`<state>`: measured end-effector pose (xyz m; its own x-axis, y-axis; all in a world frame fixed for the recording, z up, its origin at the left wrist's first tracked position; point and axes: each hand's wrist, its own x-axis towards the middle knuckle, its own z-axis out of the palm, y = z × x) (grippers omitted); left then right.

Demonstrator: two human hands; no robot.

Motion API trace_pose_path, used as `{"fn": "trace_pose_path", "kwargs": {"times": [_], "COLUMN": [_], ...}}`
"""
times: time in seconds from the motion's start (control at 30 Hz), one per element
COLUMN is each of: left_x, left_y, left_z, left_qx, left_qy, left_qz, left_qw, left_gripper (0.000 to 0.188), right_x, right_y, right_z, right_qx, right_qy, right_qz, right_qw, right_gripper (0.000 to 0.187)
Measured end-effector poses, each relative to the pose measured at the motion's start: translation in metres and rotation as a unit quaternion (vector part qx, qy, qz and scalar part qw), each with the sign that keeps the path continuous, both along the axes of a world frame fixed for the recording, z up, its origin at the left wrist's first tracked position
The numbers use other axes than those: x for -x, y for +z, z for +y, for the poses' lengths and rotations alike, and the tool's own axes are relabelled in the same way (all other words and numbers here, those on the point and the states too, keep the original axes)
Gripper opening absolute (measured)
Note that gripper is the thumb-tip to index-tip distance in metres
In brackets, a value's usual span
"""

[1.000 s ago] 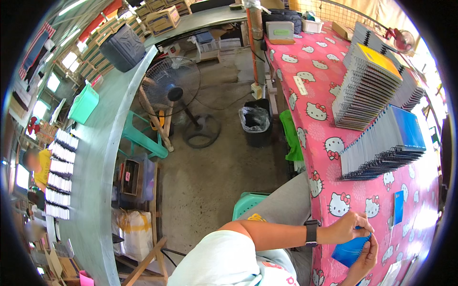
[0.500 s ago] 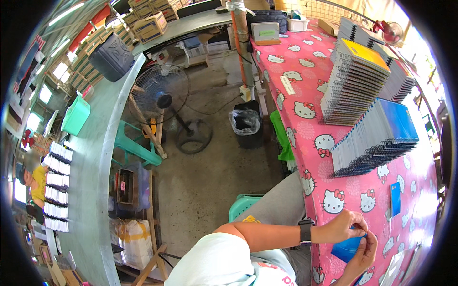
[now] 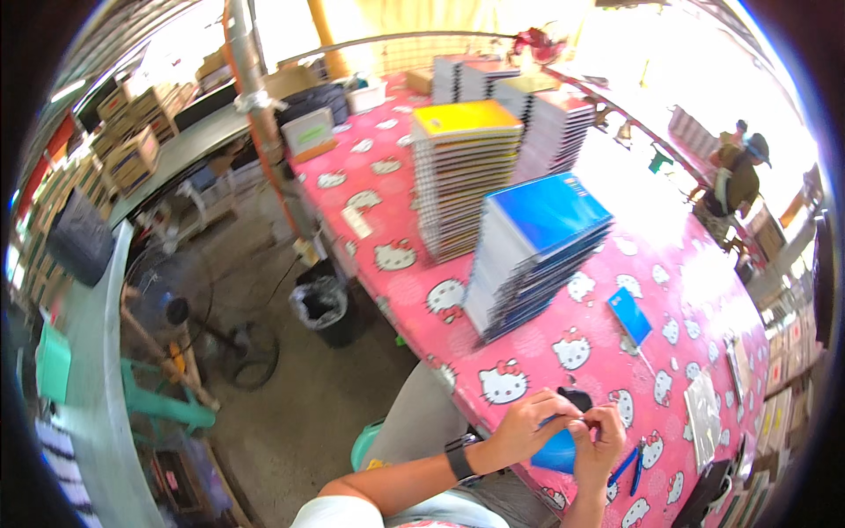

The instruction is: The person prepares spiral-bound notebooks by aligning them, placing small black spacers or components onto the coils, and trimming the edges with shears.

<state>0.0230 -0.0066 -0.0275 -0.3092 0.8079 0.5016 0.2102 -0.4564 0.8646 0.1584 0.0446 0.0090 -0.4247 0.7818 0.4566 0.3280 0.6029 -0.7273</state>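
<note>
Evidently, the pinch is fine work: the left hand [image 3: 528, 427] and the right hand [image 3: 598, 444] meet with thumbs and fingertips pressed together at the upper edge of a small glossy blue cover [image 3: 553, 454]. The cover sits within and just below this double grip, over the near side of a long desk draped in pink, cat-printed cloth [image 3: 409, 286].

If either thumb eased off, the cover could slip or turn; too hard a squeeze might crease its thin-looking face. The slim blue-handled tool [image 3: 627, 471], just right of the grip, could be knocked by a stray right wrist. Beyond the grip, the tall, leaning stack of blue-topped spiral notebooks [image 3: 550, 211] might slide if a forearm bumped it.

Fingers hide the very spot being pinched, so I cannot tell what is between the tips, nor whether pages lie behind the cover. A black object [image 3: 576, 398] just beyond the grip is partly covered by the hands, its kind unclear. The right forearm is cut off by the lower edge, and glare whitens the far right side of the desk.
</note>
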Motion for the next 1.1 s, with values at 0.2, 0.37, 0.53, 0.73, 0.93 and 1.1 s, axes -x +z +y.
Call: {"fn": "trace_pose_path", "kwargs": {"times": [0.2, 0.37, 0.53, 0.73, 0.93, 1.1], "left_x": [0.005, 0.011, 0.017, 0.034, 0.061, 0.125], "left_y": [0.01, 0.019, 0.026, 0.059, 0.1, 0.159], "left_z": [-0.002, -0.008, -0.008, 0.002, -0.001, 0.016], "left_qx": [-0.005, -0.011, -0.019, -0.007, -0.038, -0.14], "left_qy": [-0.001, 0.023, 0.007, -0.023, 0.089, 0.214], "left_qz": [-0.004, 0.02, 0.02, 0.221, 0.35, -0.105], "left_qw": [1.0, 0.999, 1.0, 0.975, 0.932, 0.961], "left_gripper": [0.016, 0.015, 0.021, 0.029, 0.015, 0.023], "right_x": [0.002, 0.008, 0.011, 0.017, 0.027, 0.036], "right_y": [0.015, 0.019, 0.031, 0.051, 0.085, 0.108], "right_z": [-0.003, -0.002, 0.001, 0.007, 0.025, 0.072], "right_qx": [0.097, 0.014, -0.003, -0.066, -0.166, -0.136], "right_qy": [-0.005, 0.042, 0.098, 0.131, 0.17, 0.021], "right_qz": [0.081, 0.03, 0.017, 0.003, -0.03, 0.177], "right_qw": [0.992, 0.999, 0.995, 0.989, 0.971, 0.974], "right_gripper": [0.028, 0.028, 0.017, 0.014, 0.041, 0.058]}}
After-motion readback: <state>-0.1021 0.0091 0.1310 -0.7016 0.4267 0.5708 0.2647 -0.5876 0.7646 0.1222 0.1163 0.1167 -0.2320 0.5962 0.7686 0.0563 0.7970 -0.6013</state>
